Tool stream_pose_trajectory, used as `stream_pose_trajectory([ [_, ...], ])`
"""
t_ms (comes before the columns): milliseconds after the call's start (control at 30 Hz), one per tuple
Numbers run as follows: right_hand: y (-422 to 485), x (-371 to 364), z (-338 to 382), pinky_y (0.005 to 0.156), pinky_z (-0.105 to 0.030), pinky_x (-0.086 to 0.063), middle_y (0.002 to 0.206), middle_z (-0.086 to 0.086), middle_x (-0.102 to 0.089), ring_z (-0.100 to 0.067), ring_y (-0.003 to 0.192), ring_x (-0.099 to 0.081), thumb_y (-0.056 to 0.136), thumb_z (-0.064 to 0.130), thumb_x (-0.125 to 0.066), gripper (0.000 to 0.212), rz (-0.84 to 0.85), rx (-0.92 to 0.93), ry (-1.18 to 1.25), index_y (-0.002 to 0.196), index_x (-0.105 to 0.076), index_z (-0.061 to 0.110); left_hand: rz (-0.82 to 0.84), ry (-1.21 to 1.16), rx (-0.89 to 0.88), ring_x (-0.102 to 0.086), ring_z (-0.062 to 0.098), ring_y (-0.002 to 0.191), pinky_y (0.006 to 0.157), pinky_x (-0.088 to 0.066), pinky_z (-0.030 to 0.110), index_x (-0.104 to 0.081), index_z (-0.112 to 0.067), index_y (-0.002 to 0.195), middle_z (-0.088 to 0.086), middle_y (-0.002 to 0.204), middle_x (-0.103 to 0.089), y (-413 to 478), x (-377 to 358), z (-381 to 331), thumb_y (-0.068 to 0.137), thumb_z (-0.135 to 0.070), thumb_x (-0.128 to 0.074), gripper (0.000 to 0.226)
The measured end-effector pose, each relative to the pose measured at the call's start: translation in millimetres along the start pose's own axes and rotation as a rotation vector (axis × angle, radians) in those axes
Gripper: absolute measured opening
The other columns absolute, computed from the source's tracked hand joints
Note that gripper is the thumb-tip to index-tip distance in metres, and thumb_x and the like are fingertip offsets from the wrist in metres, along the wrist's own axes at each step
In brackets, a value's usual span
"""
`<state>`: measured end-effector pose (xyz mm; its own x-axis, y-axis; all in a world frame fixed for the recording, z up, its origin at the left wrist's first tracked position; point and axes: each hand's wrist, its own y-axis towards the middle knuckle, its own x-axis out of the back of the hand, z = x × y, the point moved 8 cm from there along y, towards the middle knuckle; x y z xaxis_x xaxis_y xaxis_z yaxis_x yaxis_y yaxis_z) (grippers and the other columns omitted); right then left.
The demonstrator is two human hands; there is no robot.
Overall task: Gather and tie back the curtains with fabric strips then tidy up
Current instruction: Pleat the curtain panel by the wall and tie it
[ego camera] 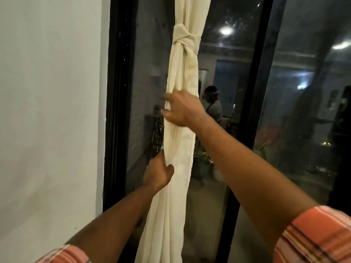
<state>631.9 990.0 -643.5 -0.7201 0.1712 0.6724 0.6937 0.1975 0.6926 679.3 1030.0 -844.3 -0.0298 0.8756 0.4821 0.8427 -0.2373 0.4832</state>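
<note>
A cream curtain (180,76) hangs gathered into a narrow bundle in front of a dark glass door. A matching fabric strip (185,39) is knotted around it near the top. My right hand (183,109) lies across the bundle below the knot, its fingers curving round the left edge. Lower down, my left hand (158,172) grips the bundle's left edge, thumb on the front folds and fingers behind.
A black door frame (117,92) stands left of the curtain, next to a white wall (51,111). Another black upright (260,73) divides the glass (303,92), which reflects ceiling lights and a room.
</note>
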Motion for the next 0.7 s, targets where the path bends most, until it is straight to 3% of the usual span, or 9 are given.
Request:
stream_pose_trajectory([
  [67, 10, 20, -9, 0.089, -0.043, -0.046, 0.129, -0.004, -0.056, -0.028, 0.120, -0.050, 0.086, 0.043, -0.052, 0.048, -0.057, -0.074, 0.047, 0.130, -0.056, 0.023, 0.077, 0.002, -0.080, -0.056, 0.029, 0.118, 0.098, -0.046, 0.038, -0.044, -0.012, 0.136, 0.007, 0.130, -0.057, -3, 4, -6, 0.092, -0.027, -0.058, 0.048],
  [133, 14, 24, -11, 0.091, -0.038, -0.046, 0.130, -0.002, -0.058, -0.024, 0.118, -0.053, 0.086, 0.041, -0.054, 0.047, -0.032, -0.108, 0.111, 0.129, -0.059, 0.023, 0.166, -0.005, -0.095, -0.053, 0.027, 0.122, 0.099, -0.044, 0.035, -0.042, -0.011, 0.138, 0.005, 0.134, -0.055, -7, 4, -5, 0.092, -0.028, -0.060, 0.053],
  [233, 1, -7, -4, 0.076, -0.032, -0.048, 0.105, -0.003, -0.064, -0.024, 0.097, -0.061, 0.084, 0.035, -0.058, 0.029, 0.145, -0.118, 0.099, 0.106, -0.066, 0.018, 0.204, -0.021, -0.081, -0.052, 0.027, 0.123, 0.100, -0.043, 0.038, -0.042, -0.013, 0.139, 0.005, 0.136, -0.054, -14, 9, 2, 0.089, -0.030, -0.065, 0.058],
  [300, -17, -36, 1, 0.067, -0.030, -0.044, 0.088, -0.002, -0.058, -0.023, 0.084, -0.061, 0.084, 0.031, -0.061, 0.017, 0.249, -0.142, 0.088, 0.093, -0.062, 0.017, 0.228, -0.021, -0.080, -0.055, 0.026, 0.119, 0.098, -0.045, 0.037, -0.048, -0.014, 0.135, 0.005, 0.131, -0.057, -17, 12, 9, 0.087, -0.025, -0.066, 0.053],
  [433, -61, -95, 15, 0.069, -0.031, -0.047, 0.096, -0.005, -0.063, -0.023, 0.084, -0.060, 0.083, 0.028, -0.063, 0.020, 0.337, -0.178, 0.109, 0.099, -0.067, 0.016, 0.381, -0.006, -0.019, -0.060, 0.022, 0.104, 0.090, -0.052, 0.039, -0.053, -0.015, 0.123, 0.003, 0.115, -0.062, -26, 1, 33, 0.077, -0.010, -0.063, 0.048],
  [500, -97, -127, 31, 0.071, -0.032, -0.047, 0.100, -0.006, -0.063, -0.024, 0.086, -0.061, 0.085, 0.028, -0.062, 0.024, 0.401, -0.173, 0.095, 0.105, -0.066, 0.015, 0.339, -0.081, 0.054, -0.059, 0.021, 0.102, 0.087, -0.051, 0.037, -0.054, -0.015, 0.119, 0.002, 0.108, -0.062, -30, 0, 54, 0.077, 0.000, -0.057, 0.045],
  [600, -171, -185, 66, 0.080, -0.037, -0.049, 0.107, -0.011, -0.063, -0.030, 0.096, -0.062, 0.088, 0.026, -0.059, 0.026, 0.539, -0.141, 0.112, 0.109, -0.064, 0.011, 0.089, -0.270, 0.140, -0.059, 0.023, 0.108, 0.090, -0.048, 0.036, -0.056, -0.022, 0.107, 0.002, 0.107, -0.063, -28, 15, 82, 0.081, 0.005, -0.054, 0.037],
  [667, -235, -228, 97, 0.087, -0.041, -0.048, 0.112, -0.013, -0.062, -0.032, 0.103, -0.061, 0.089, 0.023, -0.058, 0.027, 0.686, -0.107, 0.127, 0.112, -0.062, 0.009, 0.049, -0.341, 0.115, -0.057, 0.021, 0.112, 0.094, -0.046, 0.035, -0.053, -0.023, 0.116, 0.001, 0.115, -0.059, -27, 18, 82, 0.087, -0.010, -0.059, 0.032],
  [700, -269, -248, 112, 0.090, -0.043, -0.047, 0.114, -0.014, -0.061, -0.033, 0.105, -0.060, 0.090, 0.022, -0.058, 0.028, 0.771, -0.083, 0.118, 0.114, -0.061, 0.007, 0.094, -0.356, 0.077, -0.055, 0.019, 0.114, 0.097, -0.044, 0.035, -0.047, -0.025, 0.127, -0.002, 0.122, -0.055, -26, 14, 75, 0.088, -0.025, -0.061, 0.041],
])
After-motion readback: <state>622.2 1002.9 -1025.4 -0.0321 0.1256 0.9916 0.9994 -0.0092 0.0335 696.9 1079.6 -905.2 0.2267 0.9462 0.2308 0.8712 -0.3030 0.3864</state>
